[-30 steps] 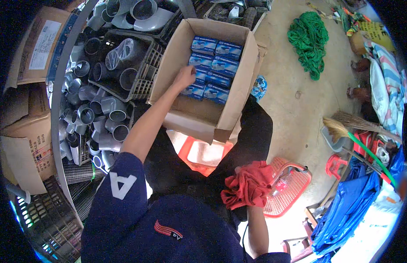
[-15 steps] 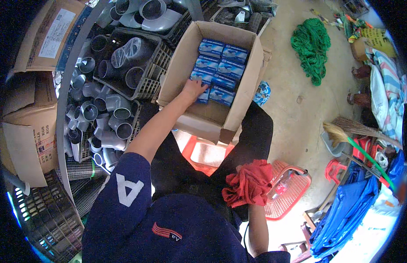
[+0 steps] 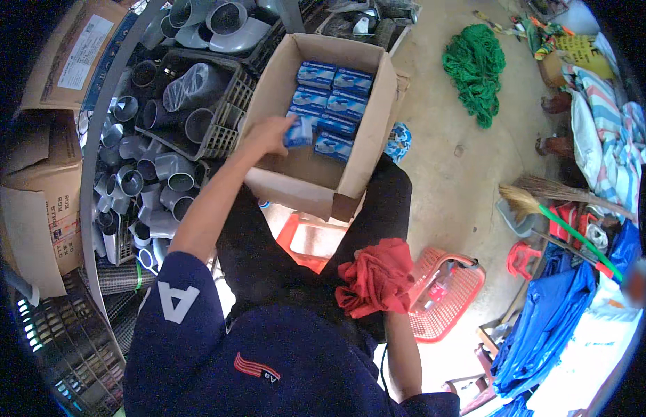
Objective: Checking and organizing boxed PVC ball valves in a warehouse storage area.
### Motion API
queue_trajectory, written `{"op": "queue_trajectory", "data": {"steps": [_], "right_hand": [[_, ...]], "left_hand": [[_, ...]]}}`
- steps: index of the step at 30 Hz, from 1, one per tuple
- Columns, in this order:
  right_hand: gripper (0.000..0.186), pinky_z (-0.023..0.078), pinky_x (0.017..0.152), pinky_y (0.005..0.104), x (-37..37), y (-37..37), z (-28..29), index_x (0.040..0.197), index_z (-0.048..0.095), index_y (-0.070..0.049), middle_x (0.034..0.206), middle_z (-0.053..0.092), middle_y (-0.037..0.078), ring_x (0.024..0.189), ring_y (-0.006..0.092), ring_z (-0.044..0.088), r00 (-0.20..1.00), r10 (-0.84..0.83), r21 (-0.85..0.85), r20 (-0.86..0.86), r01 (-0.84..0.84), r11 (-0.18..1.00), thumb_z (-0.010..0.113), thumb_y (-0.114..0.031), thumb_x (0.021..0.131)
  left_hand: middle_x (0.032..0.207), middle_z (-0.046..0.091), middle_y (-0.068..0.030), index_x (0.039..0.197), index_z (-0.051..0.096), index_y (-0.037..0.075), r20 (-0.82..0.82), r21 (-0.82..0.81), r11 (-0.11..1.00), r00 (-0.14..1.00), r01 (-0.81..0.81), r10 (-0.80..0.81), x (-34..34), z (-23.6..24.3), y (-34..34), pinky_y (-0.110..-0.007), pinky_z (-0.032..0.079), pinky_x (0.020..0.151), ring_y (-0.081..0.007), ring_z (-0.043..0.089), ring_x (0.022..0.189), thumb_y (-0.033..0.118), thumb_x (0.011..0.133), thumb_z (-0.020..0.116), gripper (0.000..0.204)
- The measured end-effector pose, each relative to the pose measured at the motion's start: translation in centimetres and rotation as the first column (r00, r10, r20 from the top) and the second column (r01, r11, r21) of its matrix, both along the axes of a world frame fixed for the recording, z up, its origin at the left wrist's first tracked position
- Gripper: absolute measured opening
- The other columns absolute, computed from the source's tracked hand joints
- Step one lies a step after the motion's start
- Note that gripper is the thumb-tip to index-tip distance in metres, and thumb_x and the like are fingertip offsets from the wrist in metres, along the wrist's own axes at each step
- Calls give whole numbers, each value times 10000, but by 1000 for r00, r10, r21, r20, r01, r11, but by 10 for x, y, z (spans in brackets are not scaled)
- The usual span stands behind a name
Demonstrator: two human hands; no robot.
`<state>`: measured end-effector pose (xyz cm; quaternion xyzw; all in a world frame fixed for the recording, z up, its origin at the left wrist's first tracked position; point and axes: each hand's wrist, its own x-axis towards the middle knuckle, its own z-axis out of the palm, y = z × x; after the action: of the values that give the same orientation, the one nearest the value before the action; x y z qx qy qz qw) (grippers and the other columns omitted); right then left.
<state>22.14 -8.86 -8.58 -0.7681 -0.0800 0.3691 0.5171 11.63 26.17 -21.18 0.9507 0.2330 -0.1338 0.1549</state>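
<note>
My left hand is closed on a small blue and white box, slightly tilted, at the left inside of an open cardboard carton. Several more blue boxes of the same kind sit in two columns toward the far end of the carton. A crumpled red cloth is bunched over my right hand, above my right thigh. The cloth hides the fingers; only my right forearm shows below it.
Crates of grey pipe fittings stand to the left, beside stacked cardboard boxes. A red plastic basket is at my right. Green netting, a broom and blue tarpaulin lie farther right.
My left hand has taken hold of a blue box and drawn it left, away from the others. The red cloth stays bunched at my right hand. The whole view has shifted slightly.
</note>
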Motion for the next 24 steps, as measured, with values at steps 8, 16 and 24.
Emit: {"op": "queue_trajectory", "data": {"steps": [8,16,24], "right_hand": [[425,444,904,347,-15,14,35,1208,529,-43,1161,571,87,1031,244,559,983,-182,251,1,176,952,530,-331,896],[436,447,905,353,-35,15,74,1211,523,-27,1169,568,97,1037,248,558,993,-117,448,-23,115,887,528,-329,896],[448,449,906,360,-52,10,124,1214,517,-11,1177,565,108,1044,252,558,996,86,603,-38,-46,797,526,-327,897]], "left_hand": [[1309,455,-133,1374,282,10,398,-846,516,486,-134,778,-53,148,-79,-385,391,1009,-219,479,1192,199,714,748,829],[1174,560,-118,1429,238,122,-15,-670,-259,337,695,942,-87,146,-196,-534,460,917,-335,586,1021,659,800,506,870],[1161,555,-108,1453,170,161,-7,-914,16,-54,405,998,-128,196,-253,-409,550,782,-234,605,990,684,810,442,873]]}}
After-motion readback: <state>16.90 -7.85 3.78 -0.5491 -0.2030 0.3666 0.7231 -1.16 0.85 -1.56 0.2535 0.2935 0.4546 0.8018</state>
